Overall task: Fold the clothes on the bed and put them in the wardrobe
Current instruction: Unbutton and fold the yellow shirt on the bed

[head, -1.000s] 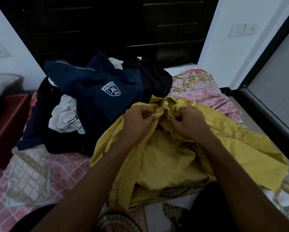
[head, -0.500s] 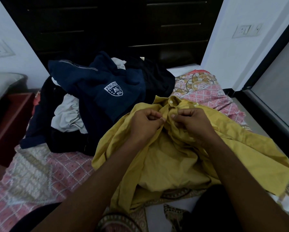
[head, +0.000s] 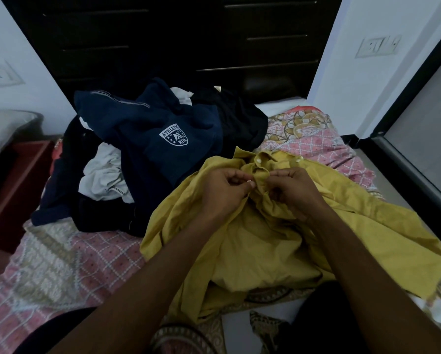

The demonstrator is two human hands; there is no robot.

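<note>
A crumpled yellow button-up shirt lies in front of me on the bed, which has a pink patterned sheet. My left hand and my right hand both pinch the shirt's front placket just below the collar, fingertips almost meeting. White buttons show above my fingers. Behind the shirt sits a pile of unfolded clothes: a navy garment with a white crest, a white piece and black pieces.
A dark wardrobe with drawer-like fronts rises behind the bed. A red-brown side table and a grey pillow are at the left. White walls with switch plates flank the wardrobe; a dark-framed panel runs along the right.
My hands have shifted slightly lower along the shirt's placket, and their fingertips have come closer together. The clothes pile has not moved.
</note>
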